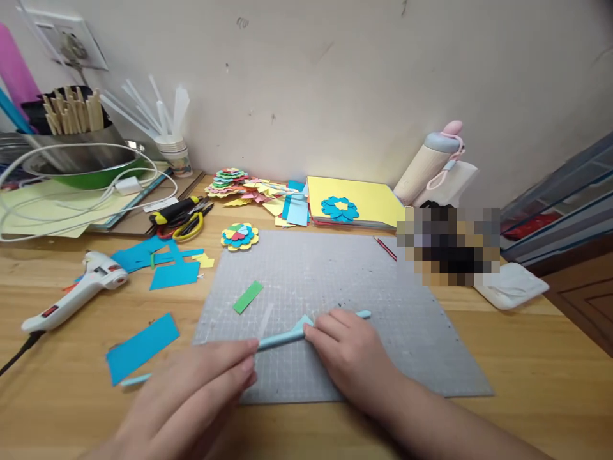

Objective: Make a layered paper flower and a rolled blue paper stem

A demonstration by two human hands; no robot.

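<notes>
A thin light-blue rolled paper stick (282,338) lies slantwise across the grey cutting mat (402,358). My left hand (205,383) is closed over its near part, hiding a length of it; its left end shows beyond the hand. My right hand (349,348) has its fingers curled on the stick farther along, and the far tip sticks out past them. A loose paper flap rises from the roll just left of the right hand's fingers. On the mat behind the stick lies a short green paper strip (248,298).
Left are a blue paper rectangle (142,347), a white glue gun (79,291), blue offcuts (175,275) and yellow-handled scissors (188,227). Behind the mat are a layered paper flower (239,236) and yellow sheets (368,198). A pencil (384,248) and a pixelated patch lie right.
</notes>
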